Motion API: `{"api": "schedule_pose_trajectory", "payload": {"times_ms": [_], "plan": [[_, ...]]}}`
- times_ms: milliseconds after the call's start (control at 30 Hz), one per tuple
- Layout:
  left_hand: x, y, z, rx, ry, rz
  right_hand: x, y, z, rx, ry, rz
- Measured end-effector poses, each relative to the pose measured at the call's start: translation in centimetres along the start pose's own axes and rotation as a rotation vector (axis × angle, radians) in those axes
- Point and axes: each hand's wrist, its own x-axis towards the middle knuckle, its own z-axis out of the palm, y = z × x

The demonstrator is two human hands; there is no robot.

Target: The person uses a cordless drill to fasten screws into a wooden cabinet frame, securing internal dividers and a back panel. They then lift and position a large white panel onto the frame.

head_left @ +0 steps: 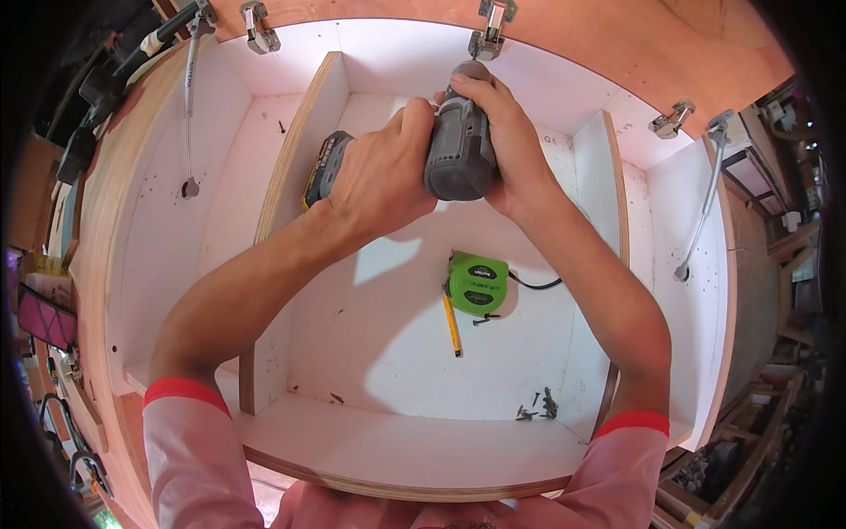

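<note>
A grey cordless drill [459, 157] is in both my hands, over the far inner side of the white cabinet. Wrapped round its handle, my left hand [385, 167] has the battery pack [328, 166] sticking out on its left. My right hand [514, 132] grips the drill's front part, thumb near the chuck. The drill's tip points at the middle metal hinge [495, 19], which is fixed to the wooden door panel [599, 35]; the hands and chuck partly hide the contact spot. Below the hands lie a green tape measure [478, 284] and a yellow pencil [453, 324].
Loose screws [548, 404] lie in the near right of the white cabinet [397, 441], one [282, 127] at its far left. Two more hinges [259, 28] [673, 120] sit along the panel. Gas struts [189, 97] [701, 212] stand at both sides; upright dividers [295, 150] split the inside.
</note>
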Motion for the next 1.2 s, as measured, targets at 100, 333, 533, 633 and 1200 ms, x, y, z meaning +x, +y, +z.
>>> {"api": "schedule_pose_trajectory", "payload": {"times_ms": [100, 333, 533, 633, 1200], "plan": [[0.2, -0.3, 0.1, 0.008, 0.011, 0.022, 0.5, 0.1, -0.1, 0.03, -0.035, -0.032], [0.4, -0.5, 0.4, 0.031, 0.028, 0.037, 0.9, 0.1, -0.3, 0.041, -0.056, -0.06], [0.3, -0.3, 0.4, 0.006, 0.014, 0.003, 0.8, 0.3, -0.5, 0.026, -0.029, -0.024], [0.4, -0.4, 0.3, 0.007, -0.003, -0.003, 1.0, 0.4, -0.5, 0.036, -0.05, -0.042], [0.7, -0.5, 0.6, -0.03, 0.059, 0.06, 1.4, 0.5, -0.7, -0.013, -0.025, -0.067]]}}
